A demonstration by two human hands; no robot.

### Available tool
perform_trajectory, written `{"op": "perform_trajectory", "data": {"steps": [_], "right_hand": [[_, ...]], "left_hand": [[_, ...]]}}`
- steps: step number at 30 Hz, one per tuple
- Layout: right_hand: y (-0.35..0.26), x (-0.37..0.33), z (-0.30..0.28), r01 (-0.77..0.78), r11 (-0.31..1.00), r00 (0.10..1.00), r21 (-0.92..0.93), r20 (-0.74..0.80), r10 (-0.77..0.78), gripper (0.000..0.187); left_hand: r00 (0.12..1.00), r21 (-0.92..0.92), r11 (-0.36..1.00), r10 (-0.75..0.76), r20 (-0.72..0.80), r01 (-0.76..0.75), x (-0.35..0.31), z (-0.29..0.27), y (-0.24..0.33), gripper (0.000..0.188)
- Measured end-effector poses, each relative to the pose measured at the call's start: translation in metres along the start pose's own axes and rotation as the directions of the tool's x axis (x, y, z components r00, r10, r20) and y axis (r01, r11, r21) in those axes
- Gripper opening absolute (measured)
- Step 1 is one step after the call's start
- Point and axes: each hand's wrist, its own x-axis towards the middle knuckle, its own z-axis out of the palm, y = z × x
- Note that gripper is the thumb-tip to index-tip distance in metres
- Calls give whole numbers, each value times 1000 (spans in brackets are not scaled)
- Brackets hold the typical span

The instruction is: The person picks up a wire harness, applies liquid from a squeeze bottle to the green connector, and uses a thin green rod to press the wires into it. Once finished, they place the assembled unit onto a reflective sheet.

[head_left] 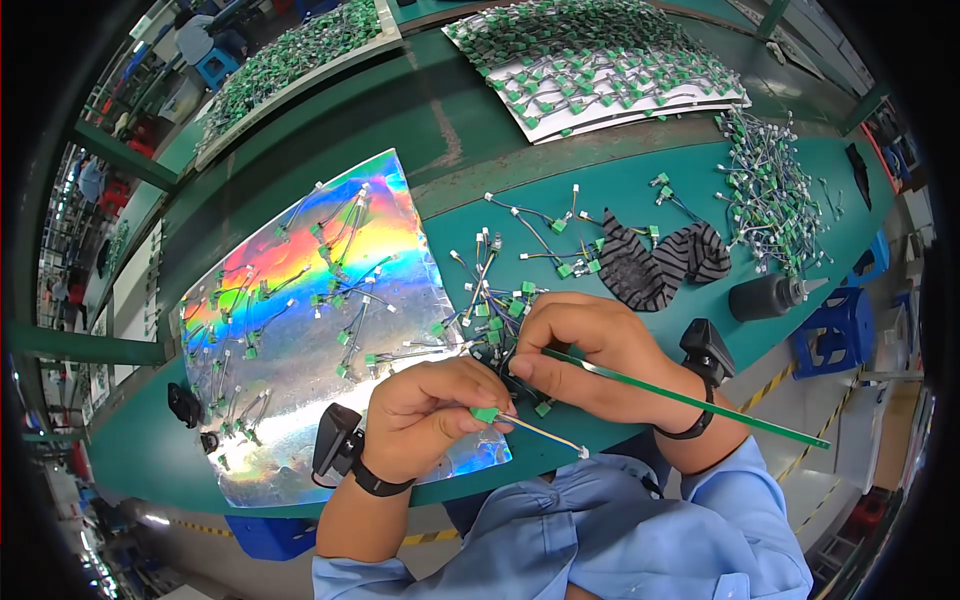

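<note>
My left hand (430,408) pinches the green connector of a short wire lead (540,432), whose thin wires run right to a small white plug. Just to the right, my right hand (580,345) is closed round a long thin green stick (690,396), which slants down to the right past my wrist. The two hands are close together at the near edge of the green table. Beyond them lies a loose heap of similar wire leads (490,310), partly hidden by my fingers. Left of it a shiny rainbow-coloured sheet (400,230) carries scattered leads.
A dark bottle with a nozzle (762,298) lies at the right beside a striped grey cloth (650,265). Behind these is a big pile of leads (775,190). White boards covered in leads (560,125) stand at the back. Blue stools (835,335) are on the floor.
</note>
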Motion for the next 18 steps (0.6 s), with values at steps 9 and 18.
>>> {"op": "perform_trajectory", "data": {"steps": [9,18], "right_hand": [[-10,-1,-5,12,983,995,182,92,-29,7],[-6,-1,-6,-128,962,978,243,190,82,7]], "left_hand": [[1000,235,972,21,-1,-21,-1,-6,1,18],[999,372,928,-33,-19,38,1,-4,1,17]]}}
